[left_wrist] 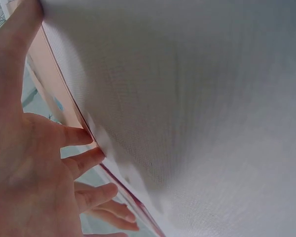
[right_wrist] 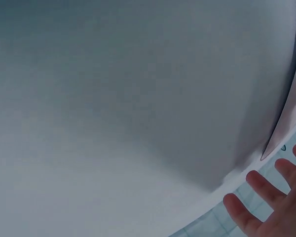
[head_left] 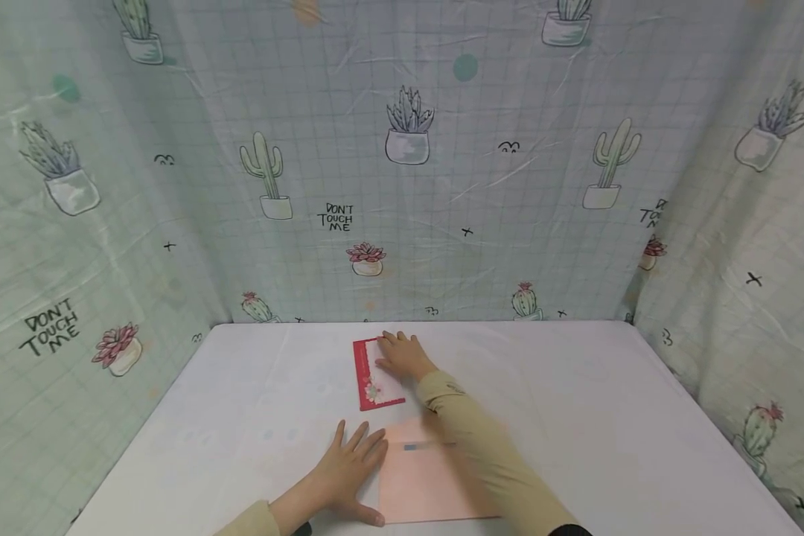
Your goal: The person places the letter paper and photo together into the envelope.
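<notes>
A flat peach envelope (head_left: 415, 484) lies near the front of the table, a line across its upper part and a small blue mark on it. My left hand (head_left: 345, 473) rests along its left edge with fingers spread and thumb at the lower corner; the left wrist view shows the fingertips (left_wrist: 96, 153) right at that edge. Beyond the envelope is a red-bordered card (head_left: 368, 394) with a pale panel and printed flowers. Over the card's upper right side my right hand (head_left: 405, 357) reaches with extended fingers. Its sleeve hides the envelope's right part.
White cloth covers the table (head_left: 254, 417). A hanging curtain (head_left: 469, 193) printed with potted cacti surrounds the back and both sides. The right forearm (head_left: 496, 461) crosses over the envelope from the front right.
</notes>
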Motion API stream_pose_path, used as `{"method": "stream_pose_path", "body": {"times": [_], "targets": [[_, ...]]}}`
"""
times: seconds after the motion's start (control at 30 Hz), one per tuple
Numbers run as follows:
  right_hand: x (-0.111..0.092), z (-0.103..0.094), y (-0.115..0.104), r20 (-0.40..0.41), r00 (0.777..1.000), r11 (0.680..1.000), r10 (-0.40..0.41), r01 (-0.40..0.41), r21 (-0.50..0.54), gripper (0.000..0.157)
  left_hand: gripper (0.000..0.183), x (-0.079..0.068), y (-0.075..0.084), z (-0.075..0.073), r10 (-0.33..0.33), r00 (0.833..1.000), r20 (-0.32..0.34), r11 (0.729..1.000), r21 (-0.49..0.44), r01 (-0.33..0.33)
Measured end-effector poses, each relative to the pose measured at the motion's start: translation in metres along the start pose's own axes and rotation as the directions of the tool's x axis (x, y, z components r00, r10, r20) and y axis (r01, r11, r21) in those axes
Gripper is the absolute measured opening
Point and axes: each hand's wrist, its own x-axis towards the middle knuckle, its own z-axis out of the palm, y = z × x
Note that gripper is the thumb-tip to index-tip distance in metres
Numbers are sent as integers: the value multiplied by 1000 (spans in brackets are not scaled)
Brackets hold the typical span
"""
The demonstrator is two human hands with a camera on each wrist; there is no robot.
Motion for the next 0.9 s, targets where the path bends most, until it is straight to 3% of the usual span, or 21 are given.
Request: {"method": "stream_pose_path", "body": {"times": [0.33,0.6,0.9], "targets": [[7,1,-11,40,998,999,53,-53,5,66,101,0,-1,3,1,999,-36,1000,-1,-1],[13,5,-14,69,995,990,69,-60,-129,73,101,0,-1,5,-7,999,-34,1000,-29,6],[11,2,-14,36,996,980,86,-78,-181,80,100,1,-2,5,0,1000,-30,1000,12,0]]}}
